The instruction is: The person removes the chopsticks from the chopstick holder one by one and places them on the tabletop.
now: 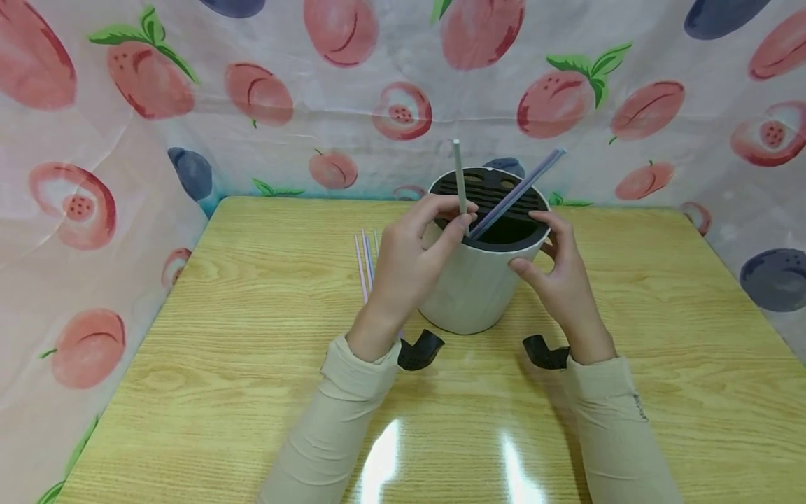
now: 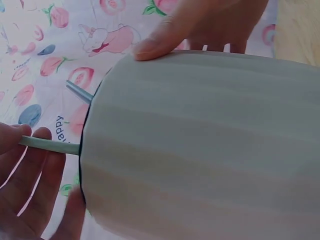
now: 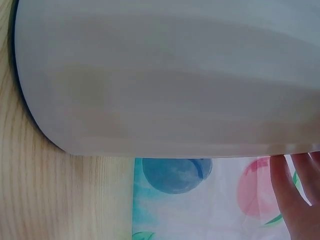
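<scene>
A white, faintly ribbed round holder point(image 1: 472, 294) with a black slotted top point(image 1: 504, 192) stands upright on the table. My left hand point(image 1: 412, 255) pinches a pale green straw point(image 1: 460, 171) between thumb and fingers; its lower end goes into the holder's front opening. In the left wrist view, the same green straw point(image 2: 52, 145) sticks out past the rim. Purple-blue straws point(image 1: 522, 189) lean to the right out of that opening. My right hand point(image 1: 557, 273) grips the holder's right side at the rim, thumb in front. The right wrist view has its fingers point(image 3: 287, 190) against the wall.
Several pink and blue straws point(image 1: 363, 262) lie on the wooden table point(image 1: 252, 336) left of the holder, partly hidden behind my left hand. Fruit-patterned cloth point(image 1: 264, 154) hangs behind and along both sides. A black wrist mount point(image 1: 420, 350) juts from each sleeve.
</scene>
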### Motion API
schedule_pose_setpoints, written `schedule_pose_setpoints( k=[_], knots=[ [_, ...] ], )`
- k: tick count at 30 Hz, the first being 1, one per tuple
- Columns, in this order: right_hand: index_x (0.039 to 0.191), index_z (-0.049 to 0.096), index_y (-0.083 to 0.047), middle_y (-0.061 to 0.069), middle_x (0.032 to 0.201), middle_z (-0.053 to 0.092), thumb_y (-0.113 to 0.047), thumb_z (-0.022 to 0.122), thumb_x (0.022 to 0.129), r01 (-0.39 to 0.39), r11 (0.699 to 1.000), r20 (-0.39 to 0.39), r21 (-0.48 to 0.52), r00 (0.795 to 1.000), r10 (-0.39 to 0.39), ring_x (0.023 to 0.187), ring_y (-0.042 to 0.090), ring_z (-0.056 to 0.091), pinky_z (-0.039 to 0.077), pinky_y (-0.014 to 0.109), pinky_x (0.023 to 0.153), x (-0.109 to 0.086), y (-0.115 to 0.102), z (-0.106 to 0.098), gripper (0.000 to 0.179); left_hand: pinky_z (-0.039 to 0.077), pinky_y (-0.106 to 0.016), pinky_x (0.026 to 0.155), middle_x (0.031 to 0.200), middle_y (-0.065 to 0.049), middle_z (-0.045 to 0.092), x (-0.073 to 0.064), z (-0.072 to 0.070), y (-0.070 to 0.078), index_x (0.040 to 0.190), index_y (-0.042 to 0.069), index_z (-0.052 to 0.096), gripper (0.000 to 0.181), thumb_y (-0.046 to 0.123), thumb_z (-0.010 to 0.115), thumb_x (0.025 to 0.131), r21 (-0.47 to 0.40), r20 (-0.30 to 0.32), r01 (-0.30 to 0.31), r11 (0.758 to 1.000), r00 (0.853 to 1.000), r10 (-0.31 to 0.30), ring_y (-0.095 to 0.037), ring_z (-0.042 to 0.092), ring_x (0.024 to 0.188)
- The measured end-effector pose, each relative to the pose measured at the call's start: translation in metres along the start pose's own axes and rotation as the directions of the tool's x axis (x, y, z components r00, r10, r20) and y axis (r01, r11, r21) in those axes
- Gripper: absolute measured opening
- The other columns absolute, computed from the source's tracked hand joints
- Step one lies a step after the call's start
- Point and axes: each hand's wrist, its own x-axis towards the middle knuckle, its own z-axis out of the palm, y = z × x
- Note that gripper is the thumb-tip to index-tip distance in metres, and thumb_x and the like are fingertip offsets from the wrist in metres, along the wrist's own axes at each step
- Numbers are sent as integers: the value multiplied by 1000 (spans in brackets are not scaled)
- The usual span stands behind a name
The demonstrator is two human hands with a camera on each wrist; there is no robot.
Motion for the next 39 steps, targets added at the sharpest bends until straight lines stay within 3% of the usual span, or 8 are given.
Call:
schedule_pose_setpoints(
  k=[7,11,16,21,26,29,33,39],
  knots=[
    [134,29,-5,8,140,26,-21,62,84,-5,1000,2,-13,1000,5,126,15,29,27,43,100,0,1,-1,62,47,-28,79,92,-14,61,3,-11,36,95,-6,60,12,0,56,86,-70,-88,12,997,996,-18,-12,58,86],
    [134,29,-5,8,141,25,-20,62,84,-12,1000,6,-6,1000,12,127,16,28,27,46,100,0,1,0,62,49,-32,75,91,-14,62,4,-17,27,97,-6,59,13,-1,56,85,-138,-203,-77,987,978,48,-18,58,87],
    [134,29,-5,8,141,24,-22,62,84,-23,1000,5,-1,1000,23,128,18,27,26,47,100,0,0,0,62,49,-41,73,88,-17,60,6,-30,25,99,-10,56,15,-2,53,87,-246,-339,-158,956,938,68,-28,57,82],
    [133,28,-5,9,141,24,-22,63,84,-21,1000,8,0,1000,21,128,18,27,25,48,100,-1,0,0,63,49,-42,72,89,-17,57,6,-43,29,100,-11,54,16,-1,51,88,-253,-414,-180,951,908,61,-33,56,82],
    [134,29,-6,8,141,24,-22,63,84,-17,1000,7,1,1000,17,128,17,27,26,48,100,-1,1,-1,62,50,-41,72,87,-18,58,6,-55,35,101,-8,56,15,0,51,89,-233,-444,-164,958,895,45,-31,56,80],
    [134,29,-6,8,141,24,-22,63,84,-18,1000,6,-4,1000,18,128,18,27,26,47,100,-1,1,-1,63,50,-40,70,85,-18,57,7,-59,39,100,-9,56,15,-1,50,88,-218,-436,-132,967,900,25,-29,56,78],
    [134,29,-6,8,141,24,-22,63,84,-25,1000,5,-9,1000,25,128,18,27,26,47,100,-1,1,-1,62,51,-37,65,87,-16,57,7,-61,36,99,-11,57,16,0,52,88,-162,-377,-43,986,926,-22,-27,56,74],
    [134,28,-6,7,142,24,-20,62,84,-30,1000,9,-8,1000,30,127,17,27,26,46,100,-1,1,0,62,51,-29,58,85,-6,61,5,-62,2,100,0,63,19,12,58,87,65,-261,156,986,956,-134,-16,56,68]
  ],
)
